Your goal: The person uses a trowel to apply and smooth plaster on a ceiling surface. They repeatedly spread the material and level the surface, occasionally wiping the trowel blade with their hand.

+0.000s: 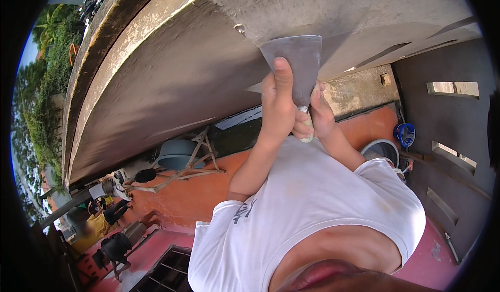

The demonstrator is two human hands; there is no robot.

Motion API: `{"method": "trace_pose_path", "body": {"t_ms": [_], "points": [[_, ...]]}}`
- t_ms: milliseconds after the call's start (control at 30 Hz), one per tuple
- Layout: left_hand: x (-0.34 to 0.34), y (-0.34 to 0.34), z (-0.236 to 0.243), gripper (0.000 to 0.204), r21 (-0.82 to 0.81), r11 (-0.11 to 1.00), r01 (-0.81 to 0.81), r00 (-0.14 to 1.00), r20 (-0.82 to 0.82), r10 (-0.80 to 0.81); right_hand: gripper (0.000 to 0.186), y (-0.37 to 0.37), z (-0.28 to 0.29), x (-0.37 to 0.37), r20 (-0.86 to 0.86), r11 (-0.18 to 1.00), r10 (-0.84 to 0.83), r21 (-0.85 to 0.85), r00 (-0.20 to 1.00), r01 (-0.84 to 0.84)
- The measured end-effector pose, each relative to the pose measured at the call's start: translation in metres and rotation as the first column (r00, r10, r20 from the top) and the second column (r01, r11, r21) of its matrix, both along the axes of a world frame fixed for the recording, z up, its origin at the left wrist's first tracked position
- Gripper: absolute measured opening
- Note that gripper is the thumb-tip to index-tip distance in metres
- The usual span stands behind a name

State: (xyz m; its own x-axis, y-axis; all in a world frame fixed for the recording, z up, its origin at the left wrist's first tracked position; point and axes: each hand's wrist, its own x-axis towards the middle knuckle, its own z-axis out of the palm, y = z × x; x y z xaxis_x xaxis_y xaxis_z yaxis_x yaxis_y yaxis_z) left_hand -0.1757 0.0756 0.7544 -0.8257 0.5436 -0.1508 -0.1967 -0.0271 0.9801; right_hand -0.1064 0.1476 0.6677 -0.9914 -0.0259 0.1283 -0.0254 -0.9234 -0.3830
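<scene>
Both my hands are raised in front of my chest, on a wide scraper (296, 57) with a flat grey metal blade and a pale handle. My left hand (278, 104) is closed round the handle, its thumb pressed flat along the blade. Against the blade's lower right edge and the handle, my right hand (323, 114) is closed too; some of its fingers are hidden. The blade's broad edge lies at a grey plastered surface (208, 73); whether it touches cannot be told. Rougher plaster (260, 10) and a small chipped spot (239, 29) show beside the blade.
A wooden trestle (190, 169) stands by a grey-blue tub (177, 155) over an orange floor (192, 198). To the right are a blue bucket (404, 134), a round basin (380, 148) and a slotted grey wall (448, 120). Two other people (117, 247) are at lower left.
</scene>
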Motion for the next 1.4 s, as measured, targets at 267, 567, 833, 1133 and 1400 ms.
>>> {"method": "trace_pose_path", "body": {"t_ms": [267,567,833,1133,1400], "points": [[-0.005,-0.002,-0.025,0.083,0.095,0.994,0.054,0.998,-0.029,-0.051,0.044,0.007,-0.012,-0.002,-0.043,0.996,-0.036,0.081,0.998,0.039],[-0.003,0.000,-0.039,0.084,0.147,0.988,0.042,0.999,0.005,-0.043,0.045,0.016,-0.009,0.002,-0.017,0.975,-0.043,0.219,0.999,0.046],[0.001,0.003,-0.040,0.084,0.119,0.993,0.004,0.999,0.040,-0.009,0.042,0.017,-0.014,0.007,0.067,0.970,-0.088,0.231,0.994,0.070],[0.005,0.013,-0.045,0.083,0.118,0.993,-0.029,0.999,0.038,0.024,0.047,0.028,-0.024,0.007,0.001,0.981,-0.014,0.193,1.000,0.014],[0.008,0.018,-0.064,0.083,0.146,0.989,-0.038,0.999,0.037,0.033,0.043,0.037,-0.040,0.007,-0.006,0.987,0.039,0.158,0.999,-0.037]]}}
